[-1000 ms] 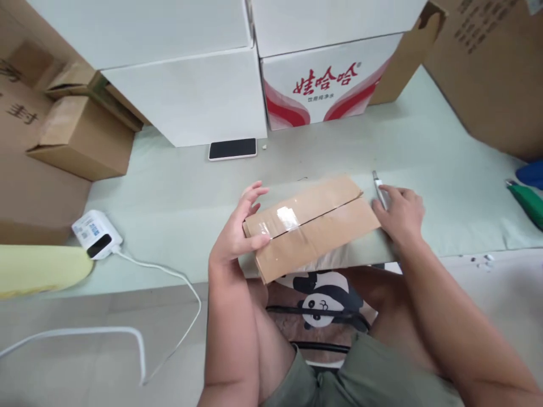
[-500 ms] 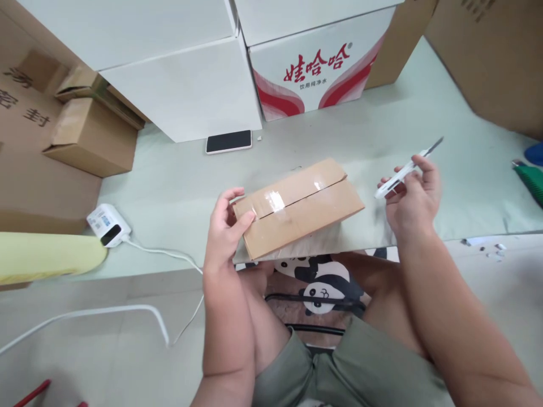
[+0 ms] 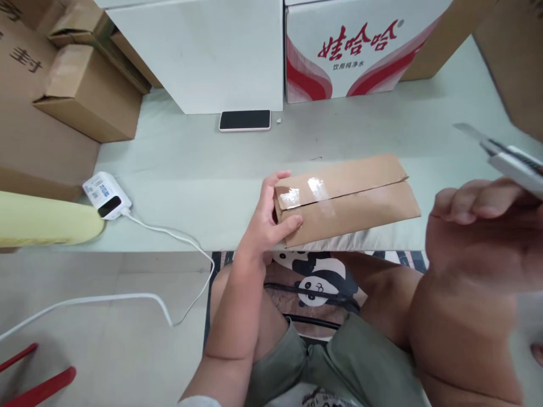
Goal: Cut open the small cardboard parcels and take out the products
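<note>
A brown cardboard box [image 3: 356, 192] lies slightly turned near the table's front edge, with clear tape across its lengthwise seam. My left hand [image 3: 274, 217] grips its left end, the thumb on top and the fingers round the far side. Raised at the far right, my right hand [image 3: 479, 226] holds a white utility knife [image 3: 520, 168] whose blade is out and points up and left. That hand is apart from the box and partly blurred; the handle's end runs out of view.
On the table [image 3: 186, 164] a black-screened phone [image 3: 245, 120] lies before stacked white cartons [image 3: 224, 56]. A white cabled device [image 3: 106, 195] sits at left beside a yellow rounded object [image 3: 51, 217]. Brown cartons [image 3: 93, 96] stand at back left. Red legs [image 3: 46, 390] show on the floor.
My right hand has lifted the utility knife up and to the right, away from the box. In view, the box and my left hand have shifted right as the camera moved.
</note>
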Demonstrator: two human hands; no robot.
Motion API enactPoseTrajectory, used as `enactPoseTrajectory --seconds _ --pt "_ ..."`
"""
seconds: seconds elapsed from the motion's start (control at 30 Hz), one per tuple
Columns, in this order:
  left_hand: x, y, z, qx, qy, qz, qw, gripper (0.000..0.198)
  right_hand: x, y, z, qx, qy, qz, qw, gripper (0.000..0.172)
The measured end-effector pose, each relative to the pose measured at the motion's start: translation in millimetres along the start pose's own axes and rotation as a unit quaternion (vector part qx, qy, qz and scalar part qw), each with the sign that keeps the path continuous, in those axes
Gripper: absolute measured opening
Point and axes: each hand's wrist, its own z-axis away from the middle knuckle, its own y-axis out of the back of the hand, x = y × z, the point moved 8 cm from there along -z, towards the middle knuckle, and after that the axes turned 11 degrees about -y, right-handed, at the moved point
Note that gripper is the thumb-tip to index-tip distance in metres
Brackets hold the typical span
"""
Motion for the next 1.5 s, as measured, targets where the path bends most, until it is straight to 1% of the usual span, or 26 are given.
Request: enactPoseTrajectory --seconds 0.07,0.1,0.17,0.27,0.4,0.47,0.57,0.63,0.73,0.87,0.97,1.17,1.33,1.5 --pt "-1 -10.1 -1 -0.011 0.003 0.015 1.0 0.076 -10 -20 11 -0.057 0.018 -0.01 0.998 0.023" --pt "-1 -13.3 -2 -0.01 0.006 0.022 1.0 0.075 -13 -26 15 -0.069 0.023 -0.024 0.997 0.021" --pt "-2 -16.2 -1 0.001 0.015 0.033 0.999 0.074 -11 -34 20 -0.089 0.011 -0.025 0.996 0.021" --pt "-2 -17.0 1 0.018 0.029 0.047 0.998 0.072 -6 -36 22 -0.112 -0.003 -0.038 0.993 0.022" --pt "-2 -17.6 2 0.041 0.044 0.063 0.996 0.066 -5 -34 25 -0.153 0.001 0.002 0.988 0.013" --pt "-4 -18.0 2 0.051 0.053 0.068 0.995 0.064 -7 -33 27 -0.145 0.0 0.034 0.989 0.006" --pt "-7 -17.6 2 0.061 0.057 0.068 0.994 0.062 -6 -30 30 -0.112 -0.028 0.092 0.989 0.008" --pt "-9 -17.1 2 0.063 0.051 0.069 0.994 0.062 -5 -32 33 -0.125 -0.045 0.14 0.981 0.004" --pt "-9 -16.4 2 0.064 0.035 0.066 0.995 0.062 -4 -36 36 -0.159 -0.05 0.189 0.968 0.011" --pt "-4 -15.5 0 0.068 0.007 0.042 0.997 0.06 -1 -34 35 -0.143 -0.051 0.19 0.97 0.01" --pt "-3 -16.1 -1 0.063 -0.004 0.031 0.997 0.062 0 -36 35 -0.131 -0.051 0.202 0.969 0.013" --pt "-5 -14.2 -1 0.078 -0.002 0.028 0.997 0.062 -1 -43 34 -0.103 -0.059 0.209 0.971 0.02" --pt "-5 -12.1 -2 0.085 -0.008 0.018 0.996 0.064 3 -49 29 -0.086 -0.093 0.202 0.971 0.029" --pt "-5 -10.8 -4 0.082 -0.005 0.002 0.997 0.066 5 -53 25 -0.075 -0.099 0.192 0.974 0.038"
